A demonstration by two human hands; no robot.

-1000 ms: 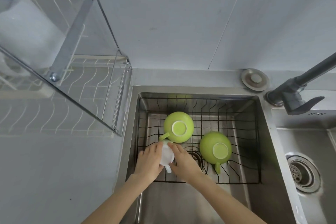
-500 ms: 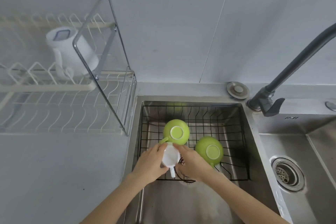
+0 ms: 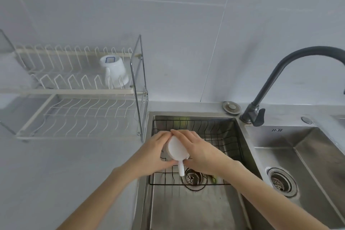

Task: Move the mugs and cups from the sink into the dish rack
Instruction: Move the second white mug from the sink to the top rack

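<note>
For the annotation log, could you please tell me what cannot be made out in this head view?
- Green mugs in the sink: hidden by both hands; only a green sliver shows.
- White mug: its sides are covered by the left hand and right hand.
- Faucet: spout cut off by the right edge.

Tiny stamped mark on right sink (image 3: 277, 130) rim, illegible; no other txt

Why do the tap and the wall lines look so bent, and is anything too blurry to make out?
Head view: the wide-angle lens bows the faucet and tile seams near the edges. Lighting is soft and even, without hard shadows. Both hands, left hand and right hand, and the white cup look slightly smeared; the dish rack is washed out.
</note>
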